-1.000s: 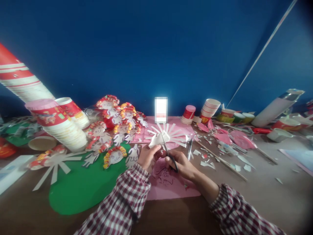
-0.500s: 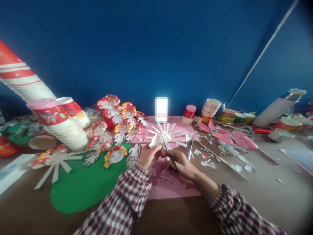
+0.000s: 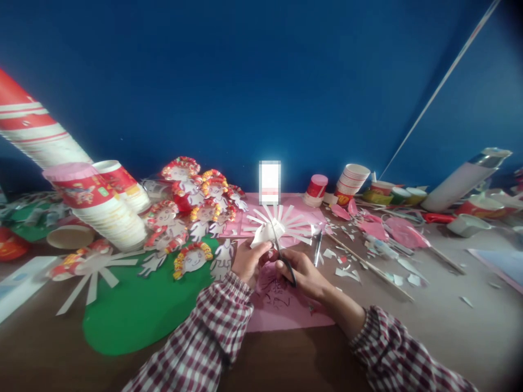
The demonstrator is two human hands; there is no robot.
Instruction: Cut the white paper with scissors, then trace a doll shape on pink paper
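My left hand (image 3: 250,262) is closed on a small white piece of paper (image 3: 262,236), pinched between thumb and fingers. In my right hand (image 3: 305,273) is a pair of scissors (image 3: 290,272) with dark handles, its blades pointing up beside the paper. Whether the blades touch the paper I cannot tell. Just behind lies a white paper cup cut into a fan of strips (image 3: 296,223). Under both hands is a pink sheet (image 3: 292,321) with dark pen marks, and a pen (image 3: 317,247) lies right of the scissors.
Stacked paper cups (image 3: 108,209) lean at the left. Cut-out paper figures (image 3: 194,258) lie partly on a green sheet (image 3: 139,316). On the right are paper scraps (image 3: 347,274), a wooden stick (image 3: 371,268), pink pieces (image 3: 404,233) and more cups (image 3: 352,182). A blue wall (image 3: 261,81) stands behind.
The white paper has tilted slightly in my left hand. Both hands and the scissors stay in nearly the same place.
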